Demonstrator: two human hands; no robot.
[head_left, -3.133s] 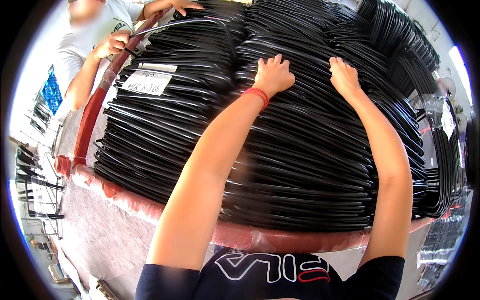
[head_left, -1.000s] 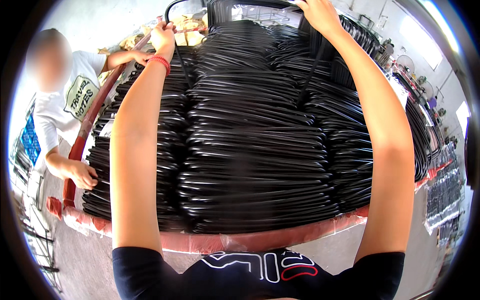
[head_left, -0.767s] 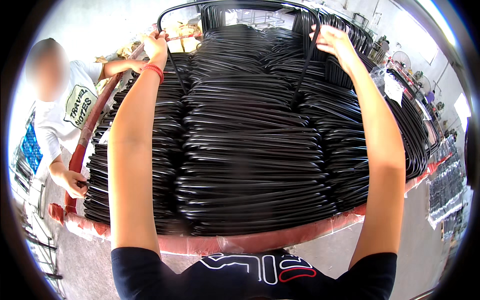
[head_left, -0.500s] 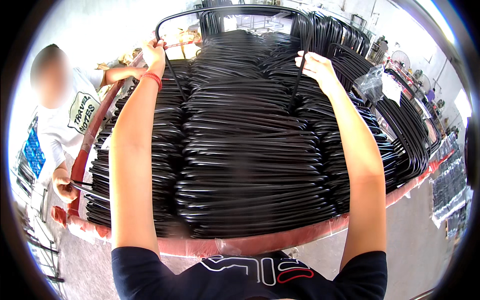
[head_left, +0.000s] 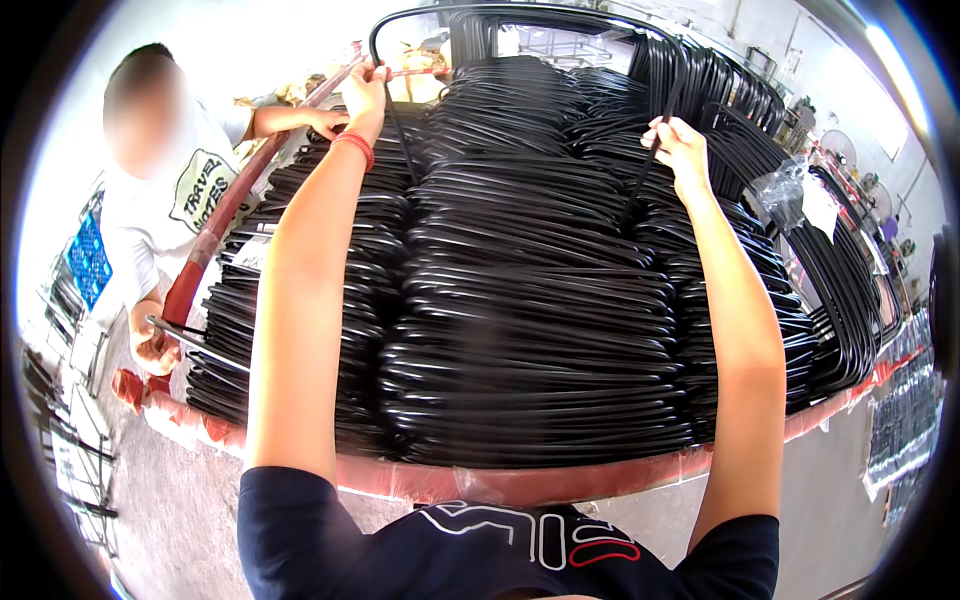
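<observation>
A big pile of black bent tube frames [head_left: 540, 300] lies stacked on a red-edged cart [head_left: 520, 482] in front of me. One U-shaped black tube frame [head_left: 520, 12] is raised above the far end of the pile. My left hand [head_left: 366, 88], with a red wristband, grips its left leg. My right hand [head_left: 678, 146] grips its right leg, lower and closer to me.
A person in a white printed shirt [head_left: 190, 190] stands at the cart's left side, one hand on the red rail, the other holding a thin rod [head_left: 190, 342]. More black frames [head_left: 830, 280] stand along the right. Racks [head_left: 70, 300] line the far left floor.
My hands left the pile's near top, reached to its far end and took hold of one frame. That frame has come up and toward me; my right hand dropped lower.
</observation>
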